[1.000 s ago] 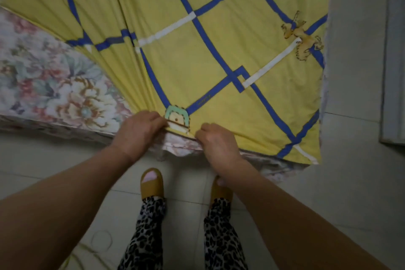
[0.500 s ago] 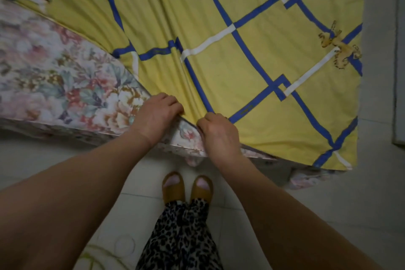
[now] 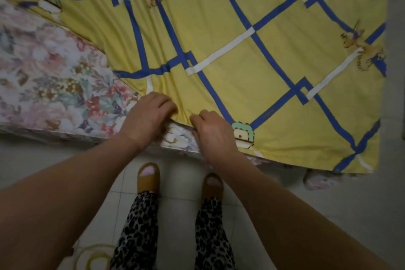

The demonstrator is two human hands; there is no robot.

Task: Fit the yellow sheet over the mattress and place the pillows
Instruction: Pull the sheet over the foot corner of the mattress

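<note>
Where the floral mattress (image 3: 54,76) lies bare, on its left part toward the near left corner, its near edge runs as a pale band above the tiled floor (image 3: 328,215), and the floor in front of that edge is open except for the person's own feet. The yellow sheet (image 3: 252,72) covers the rest of the mattress, its slanting edge running from the far left down to the near edge at the middle, where both hands meet it. The left hand (image 3: 146,118) rests knuckles-up on that slanting edge with fingers curled into the cloth, pinching a fold of sheet. Just beside it, with a small patch of floral mattress showing between them, the right hand (image 3: 215,136) is closed on the sheet's hem right at the mattress's near edge. The sheet is yellow with a blue diamond grid, white bars and small cartoon prints; it is creased and bunched toward the hands and the far left, smoother to the right. On the right it reaches the mattress's right edge, and its near right corner hangs just over the near edge. Two ochre slippers (image 3: 149,176) stand on the tiles below the hands, under leopard-print trousers (image 3: 140,232).
</note>
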